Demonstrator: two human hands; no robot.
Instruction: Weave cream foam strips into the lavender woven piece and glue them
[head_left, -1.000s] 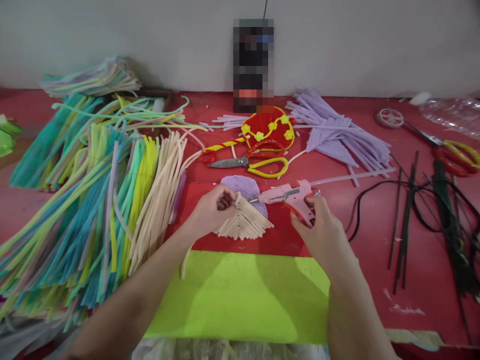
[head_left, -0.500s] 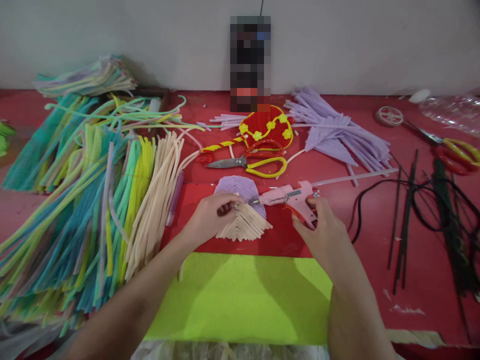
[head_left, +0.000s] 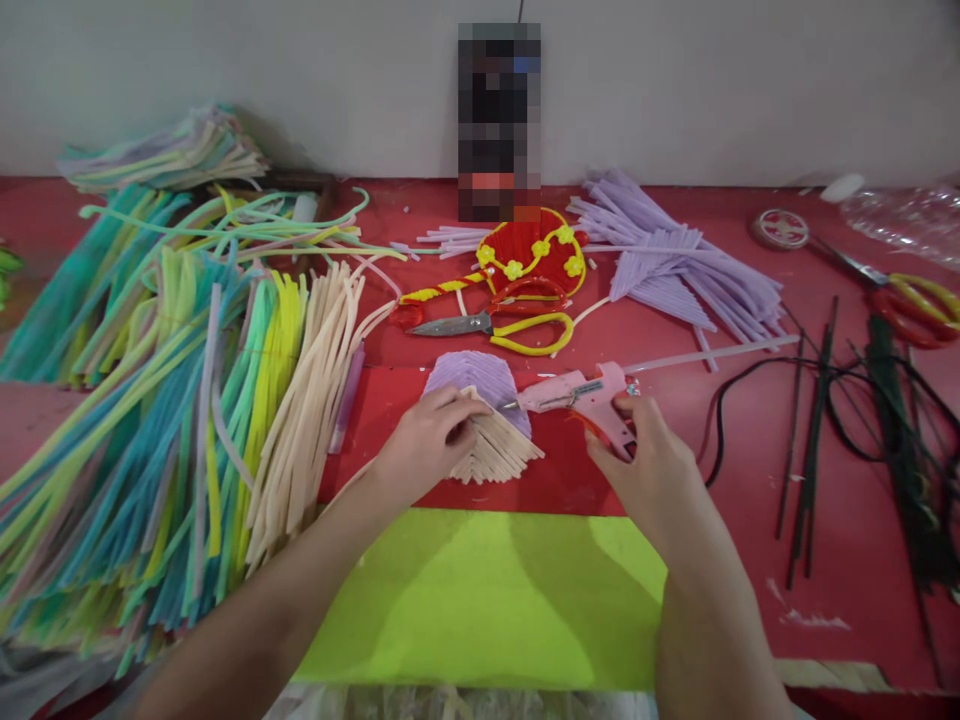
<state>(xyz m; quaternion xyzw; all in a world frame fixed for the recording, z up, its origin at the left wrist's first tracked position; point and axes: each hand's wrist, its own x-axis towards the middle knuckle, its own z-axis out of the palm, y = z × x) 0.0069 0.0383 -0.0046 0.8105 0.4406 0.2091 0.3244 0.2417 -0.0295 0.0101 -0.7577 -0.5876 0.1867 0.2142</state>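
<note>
This looks like a craft workshop, or a home corner used as one; I can't tell which from here. Past the left fingers (head_left: 459, 407), scissors (head_left: 478, 323) lie on a red tabletop (head_left: 739, 530) backed by a plain pale wall (head_left: 337, 80). Bundles of coloured pipe cleaners (head_left: 161, 430) crowd the left of those fingers, dark stems (head_left: 900, 440) lie right of the right fingers (head_left: 643, 410), which hold a pink glue gun (head_left: 571, 393).

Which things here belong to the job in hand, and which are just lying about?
Apparently in the job:
pink glue gun, in the right hand
cream ribbed piece, at the left hand
lilac ribbed piece, overlapping it

Apparently lying about:
centre scissors
red flowered piece
clear bottle
</note>
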